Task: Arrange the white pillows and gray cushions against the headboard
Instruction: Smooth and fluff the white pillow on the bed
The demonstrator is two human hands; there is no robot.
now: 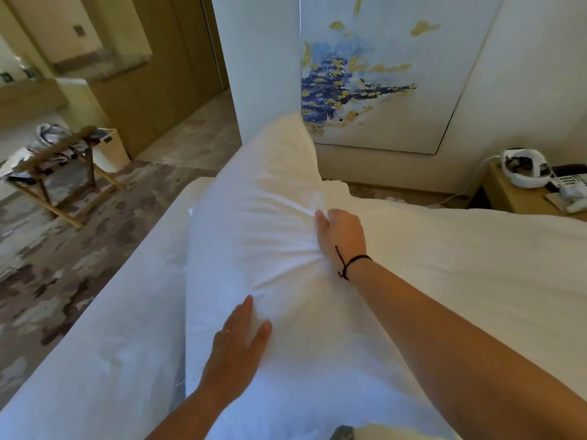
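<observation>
— Any writing or labels showing?

— None that can be read. The phone's keys are too small and blurred.

— What is filling the room?

— A bed (95,360) under white linen is running up the middle, with a patterned brown and grey carpet (63,265) lying to its left. A painting (381,74) in blue and gold is hanging on the pale wall beyond.

— And the pillow?

— The pillow (254,233) is standing on the bed, tilting, its top corner reaching up in front of the painting. A second white mass, bedding or another pillow, is lying to its right; I cannot tell which.

— The hands?

— The right hand (341,236) is clutching a bunch of the pillow's fabric, fingers closed on it, a black cord circling the wrist. The left hand (236,341) is pressing flat on the pillow lower down, fingers slightly spread.

— Smaller things?

— A wooden luggage rack (63,173) is standing on the carpet at left. A nightstand (508,195) at right is bearing a headset (524,168) and a phone (571,185).
</observation>
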